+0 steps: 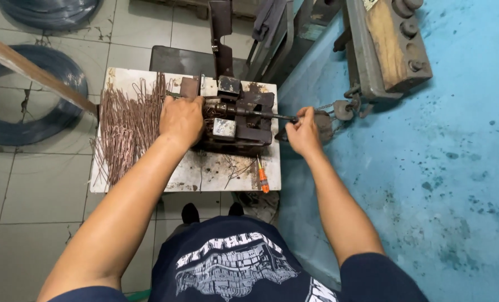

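A dark, rusty bending jig (244, 120) sits on a small white worktable (204, 173). My left hand (181, 120) rests at the jig's left side, fingers curled over a piece of wire fed into it. My right hand (304, 133) is closed around the end of the jig's long metal lever (272, 116), which sticks out to the right. A heap of bent copper-coloured wire pieces (127, 126) lies on the table just left of my left hand.
An orange-handled screwdriver (263, 178) lies at the table's front right. Coils of dark wire (20, 106) lie on the tiled floor at left. A blue machine surface (428, 168) fills the right, with a grey metal fixture (383, 50) above it.
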